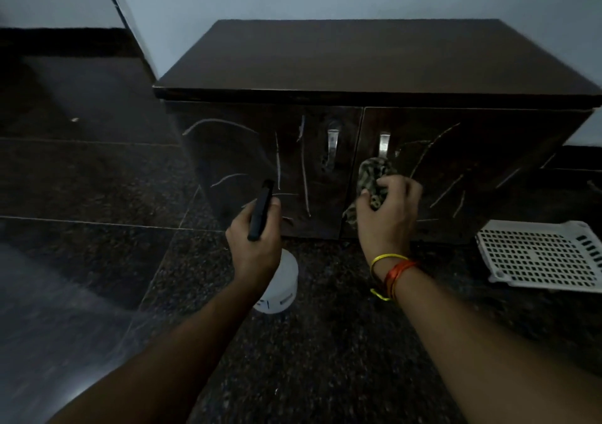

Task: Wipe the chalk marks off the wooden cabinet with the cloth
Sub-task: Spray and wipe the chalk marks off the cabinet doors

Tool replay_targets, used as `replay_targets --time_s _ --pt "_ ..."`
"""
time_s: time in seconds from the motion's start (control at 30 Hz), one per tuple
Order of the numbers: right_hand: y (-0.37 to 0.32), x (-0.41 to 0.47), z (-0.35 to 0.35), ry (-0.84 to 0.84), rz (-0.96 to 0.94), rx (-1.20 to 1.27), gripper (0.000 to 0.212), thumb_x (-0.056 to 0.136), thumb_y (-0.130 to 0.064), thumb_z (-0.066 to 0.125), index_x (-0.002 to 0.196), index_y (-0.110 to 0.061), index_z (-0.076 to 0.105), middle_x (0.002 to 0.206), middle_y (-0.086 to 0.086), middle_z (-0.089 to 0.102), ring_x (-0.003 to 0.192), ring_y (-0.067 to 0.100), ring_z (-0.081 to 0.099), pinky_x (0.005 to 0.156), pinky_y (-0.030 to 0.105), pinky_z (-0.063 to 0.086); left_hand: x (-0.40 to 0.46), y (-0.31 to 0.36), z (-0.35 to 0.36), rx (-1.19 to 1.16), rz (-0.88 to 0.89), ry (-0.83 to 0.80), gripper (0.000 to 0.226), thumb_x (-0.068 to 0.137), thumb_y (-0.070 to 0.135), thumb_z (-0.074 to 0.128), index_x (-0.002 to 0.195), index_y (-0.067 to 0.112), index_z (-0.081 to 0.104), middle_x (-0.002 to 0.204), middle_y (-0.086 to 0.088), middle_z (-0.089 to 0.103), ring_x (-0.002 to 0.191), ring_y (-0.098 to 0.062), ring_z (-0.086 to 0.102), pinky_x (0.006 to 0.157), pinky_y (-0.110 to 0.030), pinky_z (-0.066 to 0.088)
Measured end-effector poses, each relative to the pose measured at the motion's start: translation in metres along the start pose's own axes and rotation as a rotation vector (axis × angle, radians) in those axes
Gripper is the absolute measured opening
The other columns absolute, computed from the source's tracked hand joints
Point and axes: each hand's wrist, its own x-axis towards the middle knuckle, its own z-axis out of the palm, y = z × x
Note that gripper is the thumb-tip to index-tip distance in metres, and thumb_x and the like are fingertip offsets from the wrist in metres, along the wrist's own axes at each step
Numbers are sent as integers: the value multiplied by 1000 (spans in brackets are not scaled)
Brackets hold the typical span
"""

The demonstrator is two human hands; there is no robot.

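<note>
Spray bottle (277,283) seemingly beneath left hand (254,241)

A single wide-angle head camera looks forward and steeply down from above the person's forearms, which enter from the bottom edge. It faces the front of the dark wooden cabinet (374,65) squarely, close enough that the cabinet fills the upper middle. The right hand (387,208), gripping the cloth (371,171), sits just right of centre; the left hand (255,238) sits just left. Edges bow from lens distortion.
</note>
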Motion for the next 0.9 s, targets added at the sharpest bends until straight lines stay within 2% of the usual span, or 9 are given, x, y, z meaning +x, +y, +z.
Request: replay_targets --time_s 0.1,0.23,0.33,0.4,0.5,0.67,0.8,0.9 --pt "-16 -5 7 5 -49 49 23 79 -8 66 99 -4 56 116 16 44 95 21 48 72 3 27 6 3 -10 -14 11 41 43 92 39 58 79 -2 57 68 -32 53 60 -50 52 49 -57 49" --pt "-45 -3 21 17 -165 107 21 78 -6 67 95 -4 56 112 16 45 92 15 44 72 -8 27 20 12 -24 7 44 98 42 94 35 58 73 -2 56 68 -35 52 60 -52 52 50 -56 46" --pt "-53 -5 31 7 -193 121 20 76 -8 68 92 -6 56 110 13 44 91 14 45 69 -5 31 27 14 -35 25 51 121 38 90 40 57 69 9 57 70 -35 53 62 -51 53 51 -55 46" --pt "-50 -12 37 -10 -171 115 19 76 -8 68 90 -8 56 109 10 43 91 14 46 67 -4 30 29 8 -44 38 34 137 40 90 42 57 71 6 58 71 -34 55 59 -46 53 52 -54 46" --pt "-38 -23 41 -11 -160 101 18 74 -5 69 86 -6 56 107 11 43 90 14 44 72 -3 28 25 -5 -55 55 -4 139 42 93 36 59 73 -1 56 65 -32 51 55 -35 50 52 -55 47" --pt "-21 -47 47 -33 -127 57 19 71 -2 71 83 -5 57 105 14 45 89 15 45 73 7 29 5 -37 -72 108 -92 141 36 96 29 60 77 -1 60 70 -33 57 57 -41 54 54 -56 49" --pt "-14 -61 47 -72 -92 41 19 71 -1 72 83 -4 59 106 16 46 87 16 43 74 6 27 -13 -57 -81 134 -174 132 34 96 26 60 74 1 60 66 -29 55 54 -30 52 52 -55 49" --pt "-10 -66 47 -76 -89 42 18 70 -1 72 83 -4 59 105 17 47 87 16 43 75 7 27 -23 -66 -86 157 -212 117 33 96 26 60 74 2 61 67 -29 58 54 -31 53 52 -52 48"
